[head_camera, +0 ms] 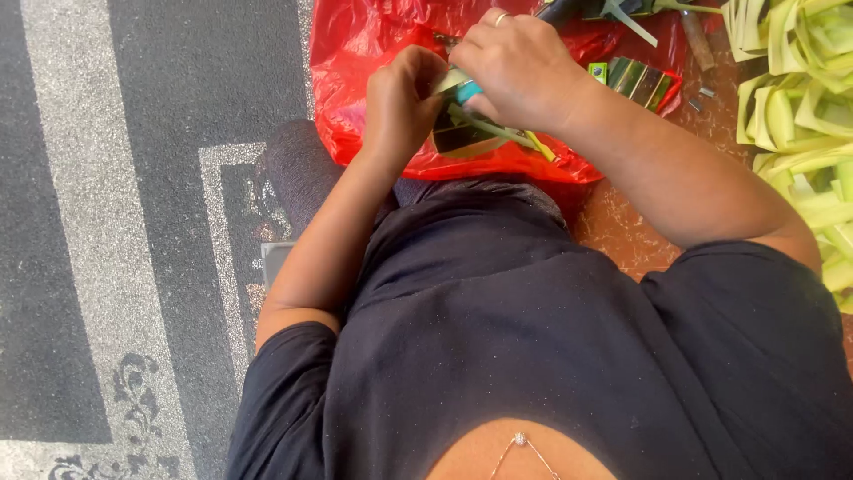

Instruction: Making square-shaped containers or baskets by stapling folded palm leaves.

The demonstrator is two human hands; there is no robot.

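Dark shirt (533, 356) fills 6 o'clock. Right hand (520, 67) clenches a teal-handled tool (468, 91); left hand (404, 102) pinches the pale green palm-leaf strip (498, 133), which runs toward 4 o'clock over the red plastic bag (364, 44). Both hands touch it.

Glossy, crinkled red plastic bag (373, 53); smooth, waxy green leaf strips (800, 98); matt grey woven carpet (107, 222); matt dark cloth shirt (533, 338); polished speckled stone floor (622, 231).

Home floor: patterned carpet (133, 267)
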